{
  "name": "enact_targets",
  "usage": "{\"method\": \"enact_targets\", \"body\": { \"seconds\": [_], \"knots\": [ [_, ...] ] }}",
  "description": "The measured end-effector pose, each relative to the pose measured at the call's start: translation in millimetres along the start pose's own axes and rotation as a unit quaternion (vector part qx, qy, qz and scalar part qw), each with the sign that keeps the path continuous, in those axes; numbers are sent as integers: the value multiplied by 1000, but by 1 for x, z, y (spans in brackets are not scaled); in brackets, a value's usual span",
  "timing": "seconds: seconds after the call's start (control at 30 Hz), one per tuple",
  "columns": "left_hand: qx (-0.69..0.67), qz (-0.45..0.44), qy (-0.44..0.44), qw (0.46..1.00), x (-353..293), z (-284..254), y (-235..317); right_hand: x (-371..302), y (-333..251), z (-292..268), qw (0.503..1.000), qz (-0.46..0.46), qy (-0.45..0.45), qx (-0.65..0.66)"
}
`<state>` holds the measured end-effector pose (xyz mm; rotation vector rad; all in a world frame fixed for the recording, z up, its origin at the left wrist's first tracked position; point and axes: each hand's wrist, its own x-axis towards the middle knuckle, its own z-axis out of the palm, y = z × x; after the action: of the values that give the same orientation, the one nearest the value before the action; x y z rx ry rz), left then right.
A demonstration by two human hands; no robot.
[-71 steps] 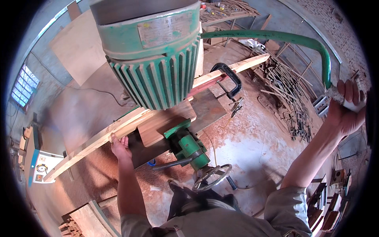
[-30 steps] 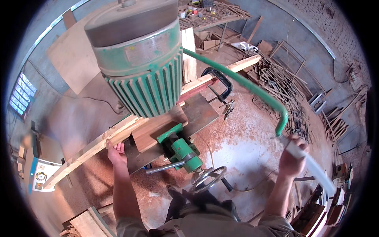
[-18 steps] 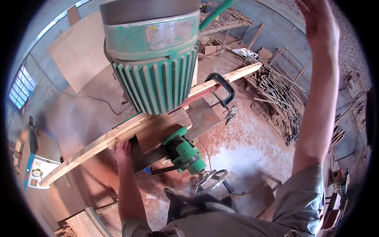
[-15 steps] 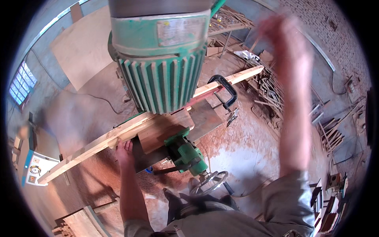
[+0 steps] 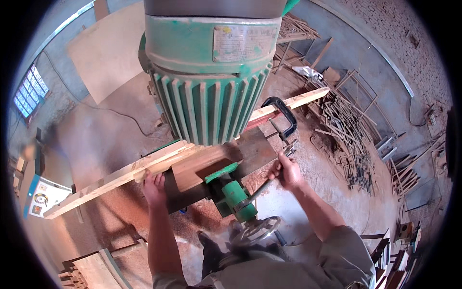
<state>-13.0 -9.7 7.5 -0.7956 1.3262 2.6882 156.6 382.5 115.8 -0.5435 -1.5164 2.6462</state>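
Holding a lever (image 5: 260,191) in the right hand (image 5: 288,173), with the left hand (image 5: 154,188) at a wooden beam (image 5: 113,180).
Well apart, the hands differ: the right one is curled on the lever's end beside a green clamp (image 5: 236,195), while the left one's fingers touch the beam's near edge; I cannot tell whether they close around it. The long beam runs slantwise beneath a green motor (image 5: 211,72), and a black clamp (image 5: 290,120) spans it farther along. On the dark table (image 5: 260,155), a brown board (image 5: 190,174) lies between beam and green clamp. Behind, a far table (image 5: 299,37) carries wood strips (image 5: 296,26); a heap of scraps (image 5: 344,127) covers floor nearby.
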Motion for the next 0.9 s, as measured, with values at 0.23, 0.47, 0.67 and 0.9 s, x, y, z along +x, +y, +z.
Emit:
{"method": "enact_targets", "body": {
  "seconds": [0.23, 0.47, 0.67, 0.9],
  "knots": [
    [-72, 5, 14, 997, 23, -39, 27, -43, 2, -54, 934, -116, 218, -257],
    [28, 252, 64, 965, -27, -92, 184, -60, 11, 76, 960, -167, 29, -221],
    [398, 443, -46, 802, -160, 4, 201, -37, 83, 267, 775, -326, -205, -502],
    [389, 391, -169, 817, -169, -55, 153, -22, 122, 304, 932, 2, -329, -151]
  ]
}}
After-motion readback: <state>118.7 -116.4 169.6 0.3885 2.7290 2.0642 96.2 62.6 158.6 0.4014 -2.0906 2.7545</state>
